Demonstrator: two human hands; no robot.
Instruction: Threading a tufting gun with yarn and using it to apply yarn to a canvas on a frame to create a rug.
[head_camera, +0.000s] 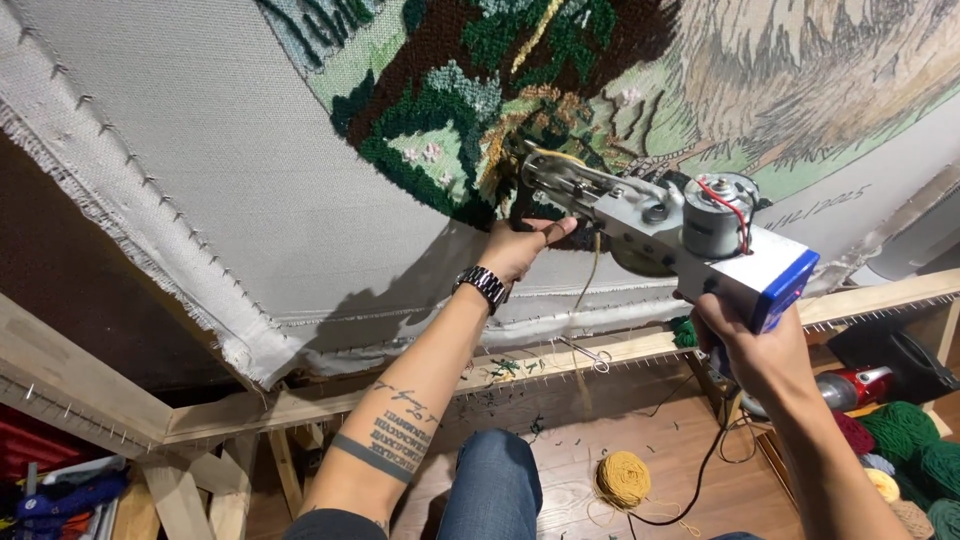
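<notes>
floor: wood planks (590, 440) | frame: pale timber (90, 385) | wall: dark (60, 250) | light: warm indoor

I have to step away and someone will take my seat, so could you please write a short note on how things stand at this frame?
Right hand: gripping the handle of the grey-and-blue tufting gun, its tip against the cloth.
Left hand: steadying the gun's front handle.
Stretched grey backing cloth is tacked on the wooden frame. Green, brown and tan areas of the tufted picture are filled; bare cloth remains around them.
Mustard yarn ball lies on the floor; small scissors rest on the frame rail.
</notes>
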